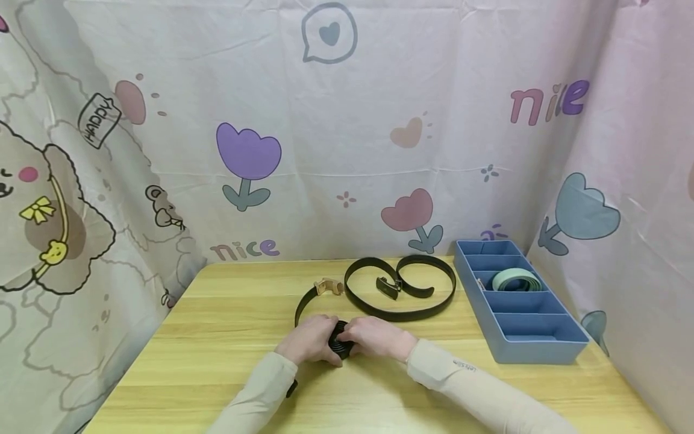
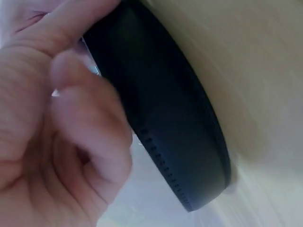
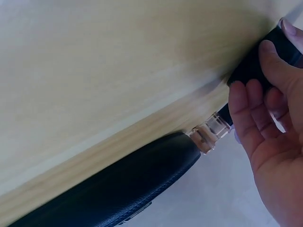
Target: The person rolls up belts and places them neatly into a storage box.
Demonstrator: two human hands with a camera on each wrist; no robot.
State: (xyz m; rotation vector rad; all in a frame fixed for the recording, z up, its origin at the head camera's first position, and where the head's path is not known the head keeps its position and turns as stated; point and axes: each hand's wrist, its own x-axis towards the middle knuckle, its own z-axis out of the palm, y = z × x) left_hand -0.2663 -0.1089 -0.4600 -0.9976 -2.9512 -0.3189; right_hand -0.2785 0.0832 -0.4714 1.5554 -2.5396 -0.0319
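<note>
In the head view my left hand (image 1: 310, 339) and right hand (image 1: 378, 337) hold a coiled black belt (image 1: 338, 348) between them, low over the table's middle. The coil stands on its edge side, its wound layers facing up. From it a loose length of strap runs back past my left hand to a gold buckle (image 1: 328, 286). In the left wrist view, my fingers are bent beside the wide black strap (image 2: 161, 104), which shows a stitched edge. The right wrist view shows my thumb and fingers gripping the coil (image 3: 248, 68), the buckle (image 3: 210, 134) beyond it.
A second black belt (image 1: 401, 314) lies in loose loops at the back of the wooden table (image 1: 179, 349). To the right is a blue divided box (image 1: 537, 352) with a rolled mint-green belt (image 1: 512, 277) in one compartment. A printed curtain (image 1: 336, 120) hangs behind.
</note>
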